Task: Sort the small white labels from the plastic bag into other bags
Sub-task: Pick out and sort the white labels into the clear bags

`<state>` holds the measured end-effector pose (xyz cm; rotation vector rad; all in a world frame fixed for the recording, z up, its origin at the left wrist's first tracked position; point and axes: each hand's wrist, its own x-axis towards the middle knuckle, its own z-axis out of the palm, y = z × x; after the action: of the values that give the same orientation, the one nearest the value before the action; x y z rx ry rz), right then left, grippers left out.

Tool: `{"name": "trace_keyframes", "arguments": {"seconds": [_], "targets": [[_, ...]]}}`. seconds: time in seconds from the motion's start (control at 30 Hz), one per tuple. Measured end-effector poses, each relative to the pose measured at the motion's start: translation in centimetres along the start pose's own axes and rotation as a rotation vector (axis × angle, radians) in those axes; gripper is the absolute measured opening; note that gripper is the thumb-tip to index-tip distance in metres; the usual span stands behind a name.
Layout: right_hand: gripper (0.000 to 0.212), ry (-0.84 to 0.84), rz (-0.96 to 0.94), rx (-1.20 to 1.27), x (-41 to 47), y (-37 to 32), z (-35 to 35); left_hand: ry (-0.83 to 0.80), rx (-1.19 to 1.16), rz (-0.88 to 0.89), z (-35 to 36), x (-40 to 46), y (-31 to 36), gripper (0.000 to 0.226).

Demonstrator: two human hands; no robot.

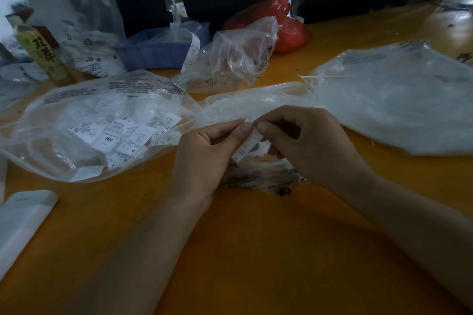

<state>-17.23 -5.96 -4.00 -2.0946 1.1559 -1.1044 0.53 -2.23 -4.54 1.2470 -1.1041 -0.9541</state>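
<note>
I have both hands together over the orange worktop [256, 250], my left hand [204, 156] and right hand [307, 143] pinching one small white label [249, 144] by its upper end, its long axis slanting down toward me and to my left; the label bag [84, 130] lies just left of my left hand, so I judge that hand the nearer for reaching it; the large bag [399, 105] sits off to my right.
</note>
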Motion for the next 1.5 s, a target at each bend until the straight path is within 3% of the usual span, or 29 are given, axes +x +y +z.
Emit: {"name": "trace_keyframes", "arguments": {"seconds": [0.1, 0.3, 0.47, 0.67, 0.77, 0.83, 0.9, 1.0, 1.13, 1.37, 1.5], "targets": [[0.017, 0.009, 0.011, 0.016, 0.1, 0.0, 0.0, 0.021, -0.088, -0.057, -0.1, 0.1, 0.0, 0.025], [0.003, -0.039, -0.012, 0.010, -0.1, -0.1, 0.3, 0.007, -0.061, -0.075, -0.1, 0.2, -0.1, 0.031], [0.005, 0.104, 0.074, 0.123, 0.3, 0.4, -0.2, -0.010, -0.125, -0.028, -0.3, 0.6, -0.1, 0.027], [0.008, 0.165, 0.110, 0.175, 0.5, 0.6, -0.8, 0.180, 0.399, 0.281, -1.8, 0.7, 0.5, 0.033], [0.007, 0.222, 0.089, 0.131, 0.8, 0.5, -1.5, 0.404, 0.678, 0.441, -4.3, 1.7, 1.7, 0.031], [0.004, 0.280, 0.072, 0.072, 1.1, 0.5, -2.3, 0.557, 0.926, 0.453, -6.4, 2.3, 2.2, 0.029], [0.005, 0.331, 0.049, -0.027, 1.5, 0.6, -3.2, 0.634, 1.117, 0.380, -8.6, 2.7, 1.9, 0.029], [0.012, 0.352, 0.038, -0.261, 2.3, 1.4, -5.3, 0.568, 1.302, 0.167, -11.5, 3.4, 1.1, 0.026], [0.020, 0.177, 0.186, -0.700, 3.1, 4.3, -8.3, 0.510, 1.529, -0.141, -12.0, 4.0, 0.5, 0.038], [0.033, -0.026, 0.472, -0.974, 3.4, 7.5, -11.1, 0.444, 1.542, -0.401, -10.6, 4.2, 0.6, 0.066], [0.018, -0.054, 0.477, -1.006, 3.3, 7.7, -11.1, 0.488, 1.516, -0.372, -10.0, 4.0, 0.7, 0.073]]}}
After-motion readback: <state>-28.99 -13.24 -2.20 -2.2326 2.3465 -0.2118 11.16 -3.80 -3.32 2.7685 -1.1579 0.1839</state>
